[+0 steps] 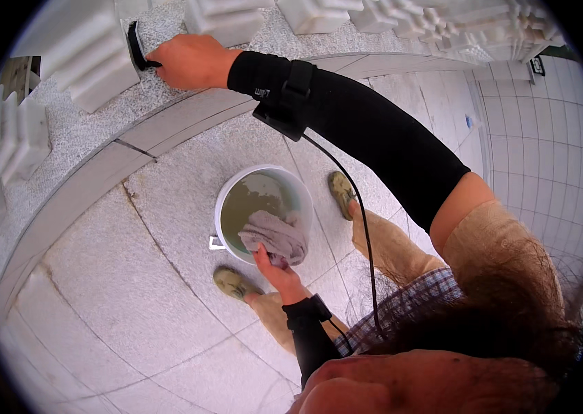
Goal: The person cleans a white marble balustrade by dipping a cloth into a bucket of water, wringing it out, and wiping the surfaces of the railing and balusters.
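Observation:
My right hand (191,62) reaches to the upper left, its fingers wrapped round a black brush (137,47). The brush is held upright against the stepped side of a white stone block (91,58), over a speckled stone ledge (157,27). Lower down, my left hand (279,276) grips a bunched, greyish-pink cloth (276,236) at the near rim of a white bucket (220,207). Cloudy greenish water (250,196) fills part of the bucket, and the cloth hangs over it. Some of the left fingers are hidden beneath the cloth.
The bucket stands on pale floor tiles (119,276) between my shoes (233,281). A curved stone kerb (133,141) edges the ledge, with more white stepped blocks (222,21) along it. A black cable (364,228) runs down from my right forearm. A tiled wall (540,131) is at the right.

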Motion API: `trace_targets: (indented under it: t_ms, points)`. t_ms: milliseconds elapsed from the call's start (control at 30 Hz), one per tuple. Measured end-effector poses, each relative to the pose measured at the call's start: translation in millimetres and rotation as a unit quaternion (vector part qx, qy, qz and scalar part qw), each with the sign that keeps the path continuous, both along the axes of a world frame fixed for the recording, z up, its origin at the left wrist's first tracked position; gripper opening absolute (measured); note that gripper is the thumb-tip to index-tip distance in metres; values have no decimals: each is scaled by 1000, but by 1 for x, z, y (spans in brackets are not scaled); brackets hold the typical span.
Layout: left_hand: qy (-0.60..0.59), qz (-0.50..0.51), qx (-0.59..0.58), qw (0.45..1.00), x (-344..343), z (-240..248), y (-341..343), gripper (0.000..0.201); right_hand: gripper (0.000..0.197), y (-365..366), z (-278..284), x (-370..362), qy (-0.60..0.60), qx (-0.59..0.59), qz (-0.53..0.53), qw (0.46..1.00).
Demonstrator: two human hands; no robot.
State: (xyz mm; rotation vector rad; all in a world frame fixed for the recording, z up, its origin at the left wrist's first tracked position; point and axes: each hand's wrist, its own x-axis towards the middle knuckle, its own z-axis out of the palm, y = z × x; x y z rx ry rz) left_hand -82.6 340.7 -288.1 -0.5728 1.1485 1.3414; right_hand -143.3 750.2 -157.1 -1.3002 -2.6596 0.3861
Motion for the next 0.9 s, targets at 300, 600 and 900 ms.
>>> trace_targets:
  t_ms: [300,600,900]
  points:
    - [-25,2,-20,999,2,9,9,46,39,-71,18,34,-36,-117,61,991]
    - [-23,3,-22,999,3,-5,12,49,10,-27,26,-3,-89,-11,94,992]
    - [-41,27,37,998,-3,2,14,50,12,20,34,-18,-109,-29,40,993]
